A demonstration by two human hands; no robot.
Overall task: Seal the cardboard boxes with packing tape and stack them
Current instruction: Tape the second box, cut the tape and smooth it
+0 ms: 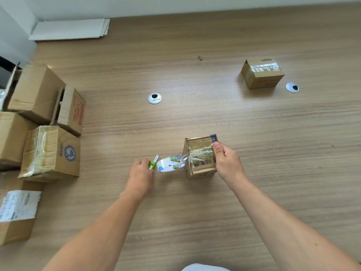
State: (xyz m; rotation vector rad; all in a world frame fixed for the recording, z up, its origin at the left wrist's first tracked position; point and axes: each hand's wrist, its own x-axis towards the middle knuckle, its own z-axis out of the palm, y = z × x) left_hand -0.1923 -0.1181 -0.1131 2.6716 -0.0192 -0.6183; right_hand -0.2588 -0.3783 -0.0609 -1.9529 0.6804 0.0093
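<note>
Surrounding: box pile (48, 153) at 9 o'clock on the table (195, 212); taped box (261, 72) at 1 o'clock; grommet (154, 98) at 12 o'clock.
Left hand (140, 173): fingers curled round a green cutter (153, 163), just beside the roll (171, 165).
Right hand (226, 161): thumb and fingers clasp the box's 3 o'clock side.
Small box (200, 156): centre, upright, crumpled tape across its top; roll at its 9 o'clock.

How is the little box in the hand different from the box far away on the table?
The held box is gripped by the right hand; the far box stands alone, untouched. The held box's tape is crinkled and messy; the far box's tape strip lies flat across its top. Both are small brown cardboard boxes on the wooden table.
</note>
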